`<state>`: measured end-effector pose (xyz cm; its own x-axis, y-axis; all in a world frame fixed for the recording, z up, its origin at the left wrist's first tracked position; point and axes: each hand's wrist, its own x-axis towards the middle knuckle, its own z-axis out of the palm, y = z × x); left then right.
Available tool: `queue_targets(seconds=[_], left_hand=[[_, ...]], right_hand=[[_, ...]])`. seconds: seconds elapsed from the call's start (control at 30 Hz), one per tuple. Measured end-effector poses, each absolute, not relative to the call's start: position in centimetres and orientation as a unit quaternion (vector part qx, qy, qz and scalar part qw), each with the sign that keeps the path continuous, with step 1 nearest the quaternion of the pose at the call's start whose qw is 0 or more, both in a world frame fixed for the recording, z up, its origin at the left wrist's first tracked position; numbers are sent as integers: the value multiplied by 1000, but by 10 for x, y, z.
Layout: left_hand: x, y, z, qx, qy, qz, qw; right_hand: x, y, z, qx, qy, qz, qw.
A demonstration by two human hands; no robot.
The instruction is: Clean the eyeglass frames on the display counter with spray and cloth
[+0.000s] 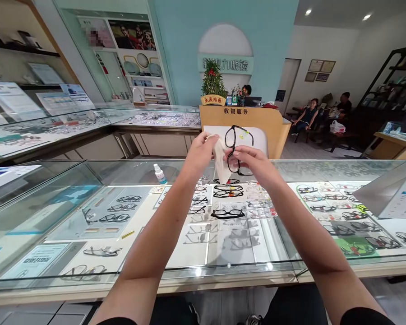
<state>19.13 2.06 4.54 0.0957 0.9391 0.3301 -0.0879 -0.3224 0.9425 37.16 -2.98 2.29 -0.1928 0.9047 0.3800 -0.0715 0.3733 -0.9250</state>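
Note:
Black-framed eyeglasses (234, 149) are up in the air over the glass counter, turned on end with one lens above the other. My right hand (250, 159) grips them around the bridge with closed fingers. A yellow-green mark shows near the upper lens. In my left hand (205, 146) a pale cleaning cloth (222, 162) is pinched and hangs down just left of the glasses. Whether the cloth touches a lens I cannot tell. Below my hands, a pair of black glasses (228, 213) lies among several others in the display.
A small white spray bottle (159, 174) stands on the glass display counter (176, 266), left of my left arm. Rows of glasses fill the case on both sides. A white sign (401, 194) leans at the right. Beyond is a wooden cashier desk (275, 131) with a person behind it.

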Motion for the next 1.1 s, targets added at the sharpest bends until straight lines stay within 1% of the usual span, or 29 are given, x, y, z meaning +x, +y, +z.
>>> queue_targets(seconds=[0.33, 0.57, 0.7, 0.87, 0.93, 1.0, 1.1], left_hand=[[187, 29, 31, 593, 340, 567, 460], [181, 34, 29, 637, 303, 575, 415], [182, 28, 33, 633, 276, 585, 425], [187, 22, 33, 633, 276, 632, 353], [188, 23, 31, 607, 269, 652, 367], [189, 26, 29, 576, 255, 656, 415], [188, 28, 30, 574, 222, 604, 505]], right_hand=[[360, -20, 6, -340, -653, 422, 529], [359, -10, 20, -336, -671, 410, 518], [359, -9, 25, -327, -694, 395, 505], [363, -12, 24, -298, -706, 405, 498], [365, -12, 24, -282, -715, 408, 493], [367, -12, 25, -271, -726, 406, 485], [372, -11, 25, -259, -743, 402, 468]])
